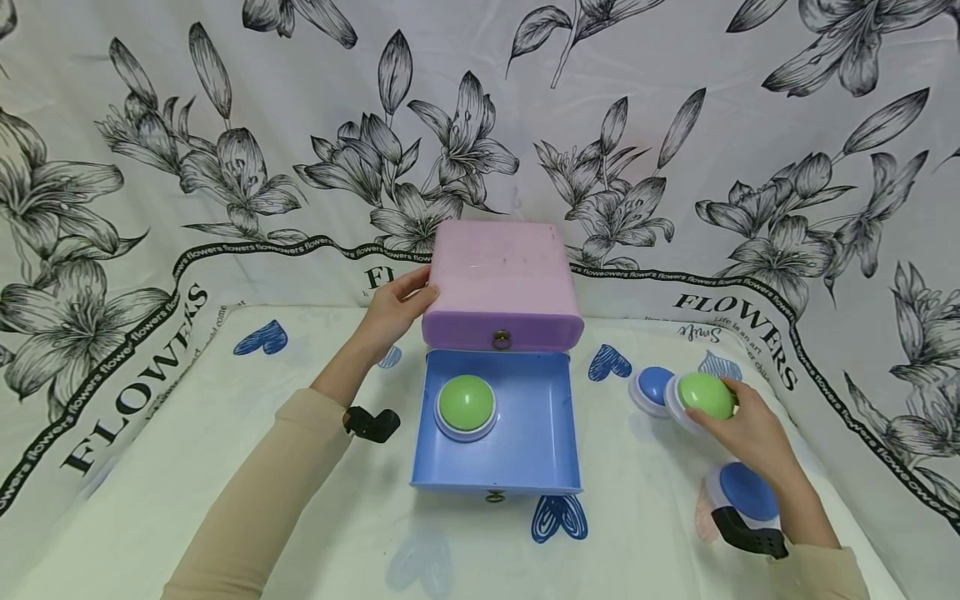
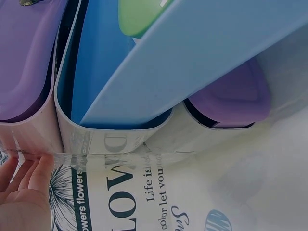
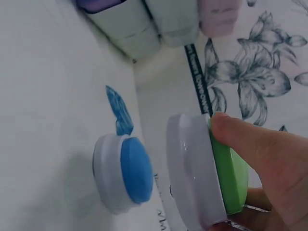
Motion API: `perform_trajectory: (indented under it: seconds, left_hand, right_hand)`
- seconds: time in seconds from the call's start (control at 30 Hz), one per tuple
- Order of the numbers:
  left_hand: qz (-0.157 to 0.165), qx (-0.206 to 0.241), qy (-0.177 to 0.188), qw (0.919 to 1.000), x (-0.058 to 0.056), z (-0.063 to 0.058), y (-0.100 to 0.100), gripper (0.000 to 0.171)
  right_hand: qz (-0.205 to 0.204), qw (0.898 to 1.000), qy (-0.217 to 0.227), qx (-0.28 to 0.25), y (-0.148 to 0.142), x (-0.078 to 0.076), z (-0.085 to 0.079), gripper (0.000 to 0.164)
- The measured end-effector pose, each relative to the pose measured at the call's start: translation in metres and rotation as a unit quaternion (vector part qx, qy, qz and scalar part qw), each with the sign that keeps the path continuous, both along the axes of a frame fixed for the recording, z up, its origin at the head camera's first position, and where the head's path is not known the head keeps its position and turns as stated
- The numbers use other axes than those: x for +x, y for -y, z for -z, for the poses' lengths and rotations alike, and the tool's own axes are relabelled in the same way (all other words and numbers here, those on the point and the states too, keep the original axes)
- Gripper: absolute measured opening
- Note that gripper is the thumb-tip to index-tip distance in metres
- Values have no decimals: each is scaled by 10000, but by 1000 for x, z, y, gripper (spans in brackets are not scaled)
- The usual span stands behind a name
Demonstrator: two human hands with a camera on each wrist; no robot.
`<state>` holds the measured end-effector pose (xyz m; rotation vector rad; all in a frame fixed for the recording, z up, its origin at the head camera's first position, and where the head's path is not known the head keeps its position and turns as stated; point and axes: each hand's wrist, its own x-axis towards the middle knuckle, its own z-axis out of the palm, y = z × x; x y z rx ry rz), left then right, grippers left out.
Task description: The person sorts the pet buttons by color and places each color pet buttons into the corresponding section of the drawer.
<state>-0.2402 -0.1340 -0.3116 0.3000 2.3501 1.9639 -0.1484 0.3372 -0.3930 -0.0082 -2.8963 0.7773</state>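
Observation:
My right hand (image 1: 753,429) grips a round green push button (image 1: 707,395) with a white base, thumb and fingers at its edges. In the right wrist view this green button is tilted on its side and lifted beside a blue push button (image 3: 137,171). My left hand (image 1: 393,312) rests its fingers against the left side of a small drawer cabinet (image 1: 502,267) with a pink top. From the cabinet a blue drawer (image 1: 525,450) is pulled out. Inside it, toward the left, sits another green push button (image 1: 467,403), dome up.
A second blue push button (image 1: 750,492) lies near my right wrist, partly behind the black wrist strap (image 1: 750,535). Purple drawer fronts (image 2: 231,98) above and below the blue drawer are closed. A flower-printed cloth (image 1: 637,50) hangs behind and covers the table.

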Motion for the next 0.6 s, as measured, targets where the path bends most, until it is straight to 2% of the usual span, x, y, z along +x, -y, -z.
perform_trajectory:
  seconds: [0.1, 0.27, 0.6]
  left_hand:
    - [15, 6, -10, 10000, 0, 0, 0, 56]
    - [26, 29, -22, 10000, 0, 1, 0, 56]
    - [1, 29, -2, 10000, -1, 1, 0, 56]
  right_hand:
    - [-190, 9997, -173, -9, 13, 2, -12, 82]
    - [-422, 9988, -222, 67, 35, 6, -29, 84]
    - [-981, 9941, -403, 218, 74, 10, -46, 80]
